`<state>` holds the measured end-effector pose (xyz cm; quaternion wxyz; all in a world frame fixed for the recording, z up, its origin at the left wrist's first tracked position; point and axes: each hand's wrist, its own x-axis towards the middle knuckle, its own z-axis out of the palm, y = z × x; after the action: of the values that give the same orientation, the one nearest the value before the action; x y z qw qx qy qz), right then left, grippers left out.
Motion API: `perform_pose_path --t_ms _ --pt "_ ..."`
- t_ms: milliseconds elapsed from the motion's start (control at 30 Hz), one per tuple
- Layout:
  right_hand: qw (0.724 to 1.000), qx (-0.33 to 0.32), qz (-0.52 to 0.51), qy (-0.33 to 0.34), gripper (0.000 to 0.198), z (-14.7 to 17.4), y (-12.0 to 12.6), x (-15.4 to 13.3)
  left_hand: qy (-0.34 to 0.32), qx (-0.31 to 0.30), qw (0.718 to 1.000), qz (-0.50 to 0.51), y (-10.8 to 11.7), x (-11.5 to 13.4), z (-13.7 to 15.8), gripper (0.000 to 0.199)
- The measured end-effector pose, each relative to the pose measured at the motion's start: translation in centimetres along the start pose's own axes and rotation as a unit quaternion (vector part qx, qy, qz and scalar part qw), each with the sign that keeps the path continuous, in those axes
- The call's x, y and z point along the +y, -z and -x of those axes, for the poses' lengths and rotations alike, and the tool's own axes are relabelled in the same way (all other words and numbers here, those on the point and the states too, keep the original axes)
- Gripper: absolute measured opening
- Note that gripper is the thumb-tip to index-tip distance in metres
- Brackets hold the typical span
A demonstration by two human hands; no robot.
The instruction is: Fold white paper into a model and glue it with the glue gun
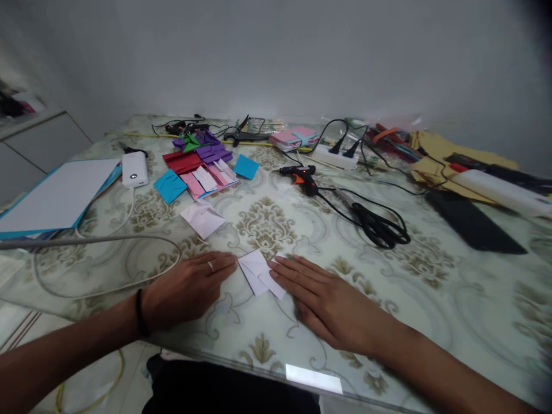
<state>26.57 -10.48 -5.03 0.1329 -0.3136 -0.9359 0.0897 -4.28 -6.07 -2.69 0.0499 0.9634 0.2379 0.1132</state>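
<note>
A small folded white paper (256,273) lies flat on the patterned table in front of me, its flaps crossing at the middle. My right hand (321,296) rests flat with fingers stretched out, the fingertips pressing on the paper's right flap. At the paper's left edge, my left hand (190,286) has its fingers extended, the tips touching or very close to the corner; its thumb is hidden. Just beyond sits another folded white paper (203,219). Folded blue papers (171,186), pink and white pieces (211,178), red pieces (184,162) and purple pieces (213,152) lie farther back.
A glue gun (305,178) with a coiled black cord (379,227) lies right of centre. Behind it is a white power strip (334,155). A black phone (472,221) lies at right. At left are a power bank (134,169), its white cable (129,215) and paper sheets (60,192).
</note>
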Motion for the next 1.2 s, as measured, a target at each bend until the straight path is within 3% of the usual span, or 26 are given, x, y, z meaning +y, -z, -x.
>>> perform_pose_path --t_ms 133,200,333,633,900,1200 --pt "1.0 -0.004 0.009 0.004 0.054 -0.4 0.0 0.0 0.036 0.066 0.997 -0.009 0.1 0.9 -1.3 0.039" --pt "1.0 -0.005 0.018 0.009 0.052 -0.6 0.0 0.0 0.009 0.039 0.999 0.007 -0.2 1.9 -2.1 0.048" --pt "1.0 0.0 0.031 -0.003 0.05 -0.7 0.1 -0.3 0.024 -0.036 0.999 0.033 -1.3 3.4 -2.7 0.06" --pt "0.999 -0.004 0.033 -0.039 0.059 -1.0 0.0 -2.1 0.027 -0.087 0.995 0.043 -1.6 3.5 -1.9 0.089" --pt "0.998 -0.056 0.015 -0.018 0.065 -0.2 0.1 -1.6 -0.003 -0.079 0.996 0.05 -1.2 3.6 -1.5 0.074" --pt "0.999 -0.039 -0.011 -0.026 0.063 2.4 0.6 -1.4 0.014 -0.118 0.993 0.023 0.0 3.1 0.7 0.081"
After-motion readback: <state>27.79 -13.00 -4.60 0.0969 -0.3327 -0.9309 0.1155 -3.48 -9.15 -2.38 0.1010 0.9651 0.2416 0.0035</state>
